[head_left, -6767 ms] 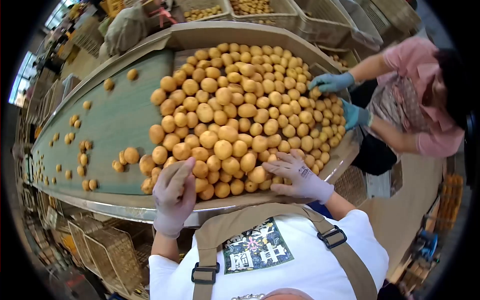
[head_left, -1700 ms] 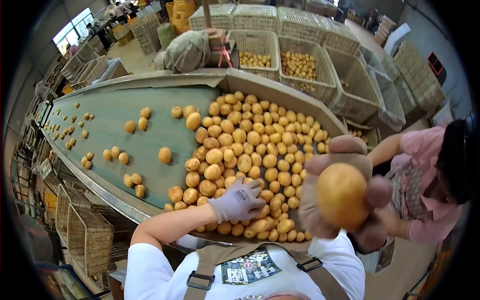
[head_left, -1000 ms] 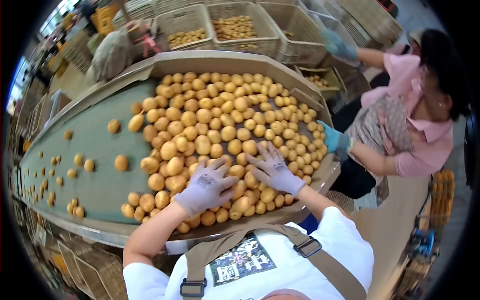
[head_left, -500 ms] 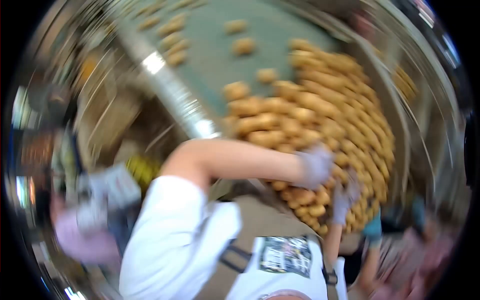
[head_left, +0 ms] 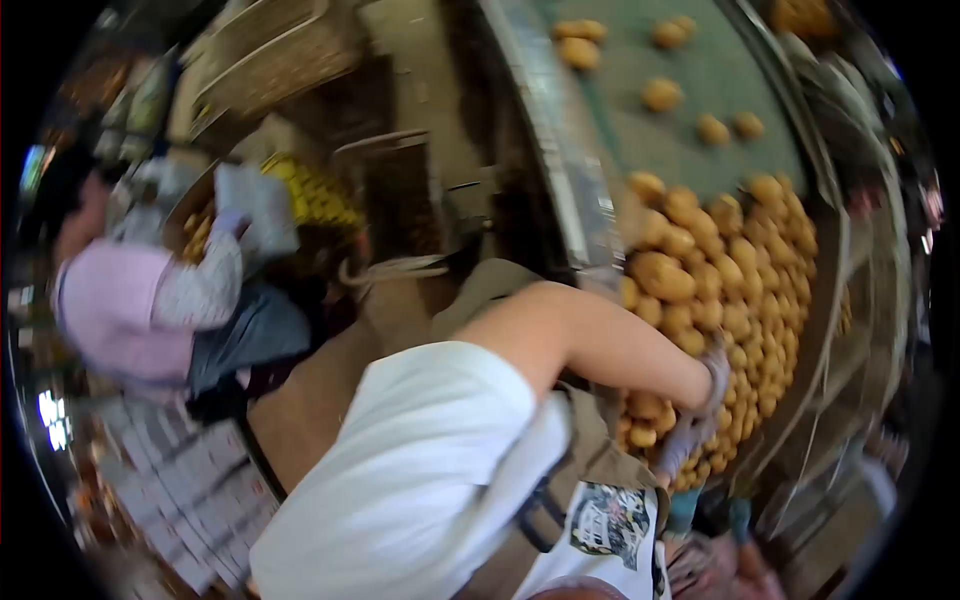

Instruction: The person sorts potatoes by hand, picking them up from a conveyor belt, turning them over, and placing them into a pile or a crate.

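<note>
My left hand (head_left: pixel 712 378), in a pale glove, is among the potatoes (head_left: pixel 737 322) heaped at the lower end of a green sorting surface (head_left: pixel 640 120). Its fingers point into the pile and are mostly hidden, so I cannot see whether they hold one. Just below it, nearer my body, my right hand (head_left: pixel 683 442), gloved too, lies at the pile's near edge. The fingers of this hand are blurred and partly covered by the left wrist.
A metal rail (head_left: pixel 570 150) borders the surface on the left. A person in pink (head_left: pixel 115 300) sits at the far left beside a box. Stacked white cartons (head_left: pixel 190 490), a yellow net bag (head_left: pixel 310 195) and a crate (head_left: pixel 385 200) stand on the floor. Another person's sleeve (head_left: pixel 682 510) shows below.
The view has swung left, bringing the seated person and cartons into clearer sight. The heap and both hands now appear farther right, my hands closer together and still at the potatoes.
</note>
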Demonstrator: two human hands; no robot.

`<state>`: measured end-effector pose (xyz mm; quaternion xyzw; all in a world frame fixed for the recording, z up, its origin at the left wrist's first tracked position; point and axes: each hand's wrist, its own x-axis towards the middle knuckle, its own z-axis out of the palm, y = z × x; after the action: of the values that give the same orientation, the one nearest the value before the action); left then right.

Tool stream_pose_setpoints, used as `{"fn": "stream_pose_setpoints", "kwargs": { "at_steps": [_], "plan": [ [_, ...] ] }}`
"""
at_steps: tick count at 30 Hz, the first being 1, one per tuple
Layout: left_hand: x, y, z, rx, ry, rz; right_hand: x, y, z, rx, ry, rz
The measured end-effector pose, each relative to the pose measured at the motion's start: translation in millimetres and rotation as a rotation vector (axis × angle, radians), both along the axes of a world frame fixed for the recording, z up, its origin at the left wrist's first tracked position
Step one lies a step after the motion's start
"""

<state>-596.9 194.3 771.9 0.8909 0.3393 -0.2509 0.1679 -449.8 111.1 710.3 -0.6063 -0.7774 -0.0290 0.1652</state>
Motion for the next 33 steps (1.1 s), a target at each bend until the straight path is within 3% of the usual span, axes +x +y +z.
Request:
{"fn": "stream_pose_setpoints", "kwargs": {
  "at_steps": [5,6,8,10,12,13,16,18,20,21,23,25,27,29,31,33],
  "plan": [
    [-115,-46,92,0.171,-0.256,-0.129,-25,-32,47,-0.100,0.228,-0.063],
    [-122,-40,81,0.174,-0.395,-0.153,-21,-36,62,-0.103,0.349,-0.166],
    [-130,-27,115,0.052,-0.428,-0.182,-7,-37,78,-0.093,0.636,-0.313],
    [-118,-13,120,0.104,-0.413,-0.176,1,-38,71,-0.151,0.592,-0.400],
    [-109,-4,120,0.189,-0.499,-0.248,-33,-54,57,-0.221,0.191,-0.429],
    [-111,4,106,0.255,-0.561,-0.294,-39,-65,68,-0.309,0.164,-0.258],
    [-125,8,79,0.232,-0.560,-0.297,-12,-68,92,-0.357,0.269,-0.109],
    [-131,6,79,0.224,-0.554,-0.307,29,-59,43,-0.239,0.552,-0.370],
    [-127,-7,108,0.216,-0.513,-0.271,37,-50,69,-0.242,0.569,-0.497],
    [-127,-7,110,0.205,-0.502,-0.259,15,-37,101,-0.243,0.410,-0.535],
    [-128,-9,109,0.202,-0.491,-0.249,-28,-49,70,-0.112,0.159,-0.311],
    [-130,-7,104,0.208,-0.501,-0.254,-46,-59,103,-0.171,0.452,-0.055],
    [-132,-7,104,0.202,-0.500,-0.257,-45,-68,112,-0.201,0.483,0.139],
    [-134,-10,105,0.203,-0.491,-0.240,-27,-59,94,-0.158,0.715,0.147],
    [-136,-12,106,0.199,-0.501,-0.229,-17,-45,113,-0.094,0.642,-0.347],
    [-138,-11,101,0.178,-0.506,-0.219,-9,-39,100,-0.361,0.483,-0.216]
  ]
}}
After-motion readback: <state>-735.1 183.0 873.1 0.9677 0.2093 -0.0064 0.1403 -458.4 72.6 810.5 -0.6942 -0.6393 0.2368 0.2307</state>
